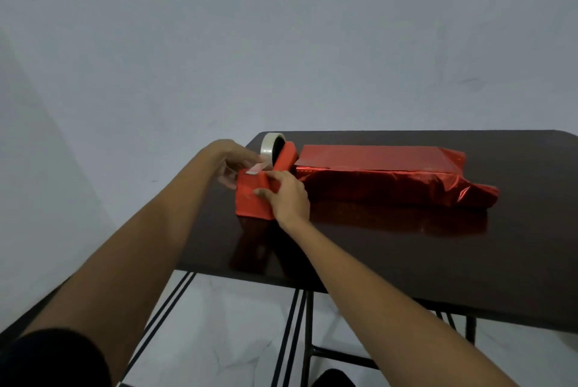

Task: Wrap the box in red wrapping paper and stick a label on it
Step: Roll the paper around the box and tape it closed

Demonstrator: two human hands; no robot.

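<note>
A long box wrapped in shiny red paper (375,180) lies on the dark table (406,261), with the paper crumpled and loose at its right end. At its left end stands a red tape dispenser (250,199) carrying a roll of clear tape (269,144). My right hand (289,199) grips the dispenser's body from the right, fingers curled over its top. My left hand (233,163) pinches the strip of tape (259,166) just by the metal cutter at the dispenser's front. No label is in view.
The table's left edge runs close beside the dispenser and my left hand. Black metal table legs (308,333) and a pale floor show below the near edge. A plain grey wall stands behind.
</note>
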